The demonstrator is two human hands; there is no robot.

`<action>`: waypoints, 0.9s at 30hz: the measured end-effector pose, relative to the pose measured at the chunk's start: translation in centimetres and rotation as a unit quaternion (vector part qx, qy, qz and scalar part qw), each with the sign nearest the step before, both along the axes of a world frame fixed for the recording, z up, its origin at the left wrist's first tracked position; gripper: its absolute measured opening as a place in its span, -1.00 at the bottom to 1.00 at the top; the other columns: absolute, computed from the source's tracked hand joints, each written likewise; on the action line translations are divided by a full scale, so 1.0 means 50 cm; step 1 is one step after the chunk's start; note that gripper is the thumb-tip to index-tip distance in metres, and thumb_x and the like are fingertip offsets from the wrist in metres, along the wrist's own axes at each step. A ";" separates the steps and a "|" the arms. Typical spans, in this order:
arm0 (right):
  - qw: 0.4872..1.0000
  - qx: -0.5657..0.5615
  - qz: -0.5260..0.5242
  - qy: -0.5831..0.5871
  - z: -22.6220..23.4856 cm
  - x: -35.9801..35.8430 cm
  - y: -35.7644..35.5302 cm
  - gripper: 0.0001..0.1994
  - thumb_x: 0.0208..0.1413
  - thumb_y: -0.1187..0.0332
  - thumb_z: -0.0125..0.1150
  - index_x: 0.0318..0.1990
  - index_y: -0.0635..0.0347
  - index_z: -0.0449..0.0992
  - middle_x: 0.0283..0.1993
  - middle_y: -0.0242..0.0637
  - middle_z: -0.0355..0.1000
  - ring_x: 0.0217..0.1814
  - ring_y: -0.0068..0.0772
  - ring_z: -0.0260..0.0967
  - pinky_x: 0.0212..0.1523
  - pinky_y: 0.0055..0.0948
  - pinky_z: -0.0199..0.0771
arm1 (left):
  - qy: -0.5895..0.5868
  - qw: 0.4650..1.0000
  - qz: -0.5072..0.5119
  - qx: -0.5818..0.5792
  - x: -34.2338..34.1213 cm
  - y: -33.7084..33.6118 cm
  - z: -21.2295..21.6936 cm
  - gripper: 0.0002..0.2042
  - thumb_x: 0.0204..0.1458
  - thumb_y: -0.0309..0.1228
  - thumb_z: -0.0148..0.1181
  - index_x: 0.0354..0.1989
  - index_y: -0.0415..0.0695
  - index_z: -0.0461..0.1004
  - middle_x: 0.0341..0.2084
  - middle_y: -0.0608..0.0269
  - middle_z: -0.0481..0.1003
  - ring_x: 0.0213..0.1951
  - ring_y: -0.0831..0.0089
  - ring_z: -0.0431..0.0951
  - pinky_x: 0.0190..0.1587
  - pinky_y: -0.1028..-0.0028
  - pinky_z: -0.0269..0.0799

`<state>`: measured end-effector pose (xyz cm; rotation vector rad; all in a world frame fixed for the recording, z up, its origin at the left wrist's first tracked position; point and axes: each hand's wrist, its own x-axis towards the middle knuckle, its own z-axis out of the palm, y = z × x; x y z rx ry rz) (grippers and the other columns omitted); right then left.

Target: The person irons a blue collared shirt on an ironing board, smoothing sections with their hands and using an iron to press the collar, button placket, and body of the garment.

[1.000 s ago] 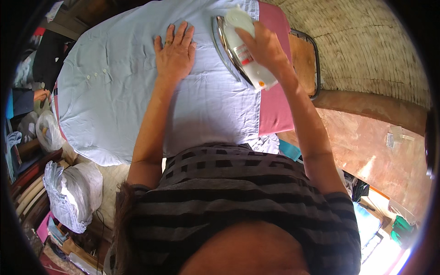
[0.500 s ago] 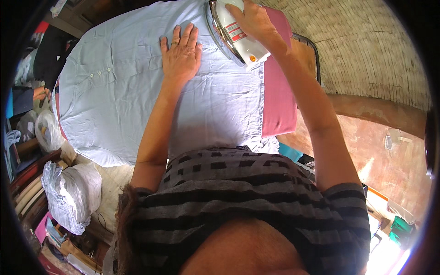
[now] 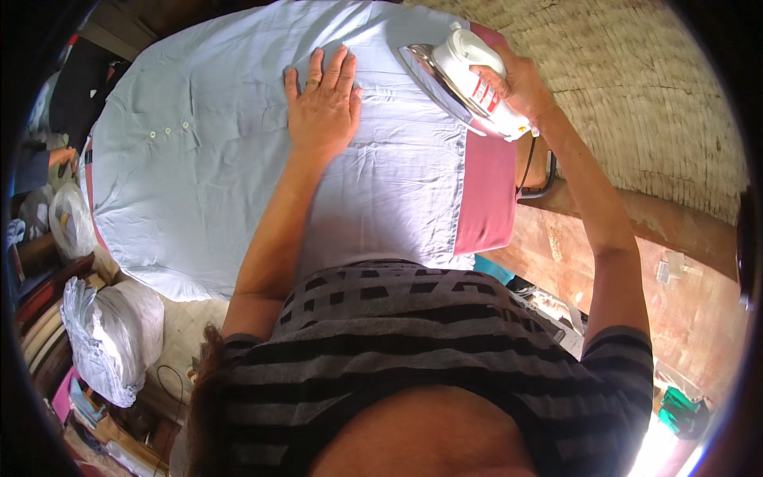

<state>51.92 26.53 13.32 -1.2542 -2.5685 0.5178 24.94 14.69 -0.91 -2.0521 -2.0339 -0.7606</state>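
Observation:
A light blue buttoned garment (image 3: 214, 191) lies spread over an ironing board with a dark pink cover (image 3: 489, 191). My left hand (image 3: 322, 111) rests flat on the cloth with its fingers spread. On the far right part of the garment, my right hand (image 3: 520, 87) grips the handle of a white clothes iron (image 3: 469, 60). The iron's shiny metal soleplate edge (image 3: 445, 83) faces left, and its heel lies by the cloth's right hem, over the pink cover. A dark cord (image 3: 526, 167) hangs from the heel. Several small pale buttons (image 3: 167, 133) show on the garment's left part.
A woven mat wall (image 3: 620, 95) stands to the right, above a brown wooden ledge (image 3: 668, 226). On the left are a white plastic bag (image 3: 71, 222) and a bundle wrapped in clear plastic (image 3: 119, 334). Another person's hand (image 3: 62, 155) shows at the far left edge.
My right hand has moved the iron right and nearer, toward the garment's right hem. My left hand still lies flat on the cloth. The whole view has shifted slightly.

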 end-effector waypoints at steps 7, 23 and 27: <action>0.982 -0.083 0.171 0.007 -0.001 0.032 0.054 -0.71 0.14 0.29 0.34 -0.11 0.27 0.46 -0.37 -0.16 0.58 -0.41 -0.33 0.54 -0.34 -0.40 0.53 | 0.021 1.000 0.007 -0.011 -0.006 -0.003 0.005 -0.55 0.29 -0.18 -0.10 0.34 0.11 0.26 0.38 0.56 0.18 0.40 0.34 0.13 0.36 -0.09 -0.05; 0.964 -0.015 0.264 -0.017 0.008 -0.015 0.068 -0.71 -0.04 0.47 0.42 -0.22 0.28 0.41 -0.43 -0.05 0.50 -0.54 -0.22 0.51 -0.50 -0.36 0.47 | -0.046 0.974 0.202 0.094 -0.269 -0.105 0.032 -0.66 0.15 -0.46 0.07 0.11 -0.05 0.48 0.13 0.15 0.41 0.16 0.09 0.36 0.21 0.07 0.18; 0.971 -0.034 0.225 -0.067 0.016 -0.018 0.062 -0.67 -0.10 0.47 0.45 -0.20 0.26 0.42 -0.38 -0.03 0.52 -0.45 -0.07 0.54 -0.39 -0.32 0.50 | -0.026 0.941 0.323 0.092 -0.443 -0.149 0.004 -0.66 0.12 -0.38 0.12 0.08 -0.06 0.50 0.08 0.16 0.42 0.15 0.08 0.34 0.16 0.04 0.20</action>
